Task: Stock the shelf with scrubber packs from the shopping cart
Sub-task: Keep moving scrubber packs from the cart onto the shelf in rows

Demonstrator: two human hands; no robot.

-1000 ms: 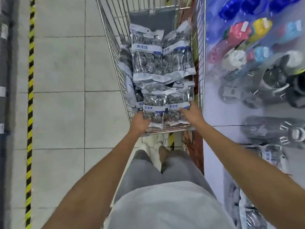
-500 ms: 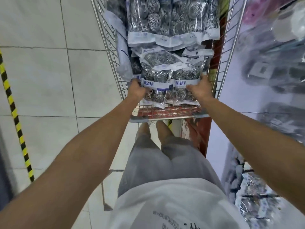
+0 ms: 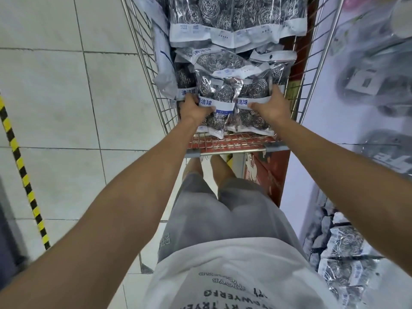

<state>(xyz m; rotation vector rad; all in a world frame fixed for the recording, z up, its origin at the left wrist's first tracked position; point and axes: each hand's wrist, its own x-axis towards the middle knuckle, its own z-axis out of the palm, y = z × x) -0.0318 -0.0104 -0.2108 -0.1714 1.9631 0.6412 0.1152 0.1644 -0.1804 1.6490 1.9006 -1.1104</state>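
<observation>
Both hands are down in the near end of the wire shopping cart [image 3: 142, 56], just above centre of the frame. The left hand [image 3: 193, 107] grips the left edge of the front pair of steel-wool scrubber packs [image 3: 231, 101], its fingers tucked behind the bag at the white label band. The right hand [image 3: 270, 105] clasps the right edge of the same pair, thumb lying across the front of the band and fingers wrapped around the side. So each hand is grasping the packs, one on either flank, and the bundle sits squarely between them.

The two held packs stand side by side, their long axis running up and down the frame, leaning back on the further scrubber packs [image 3: 234, 21] stacked toward the top of the picture. More bags are wedged along the cart's left wall. The bottom edges of the held packs rest near the cart's red child-seat grille [image 3: 225, 142].

The shelf [image 3: 307, 166] rises along the right side of the frame, and scrubber packs already shelved [image 3: 343, 248] show at lower right. That puts the destination on the right hand's side, so the coming move looks like a lift clear of the cart rim followed by a swing rightward and down, the right arm leading. The snug packing of bags behind may drag a neighbour up with the pair.
</observation>
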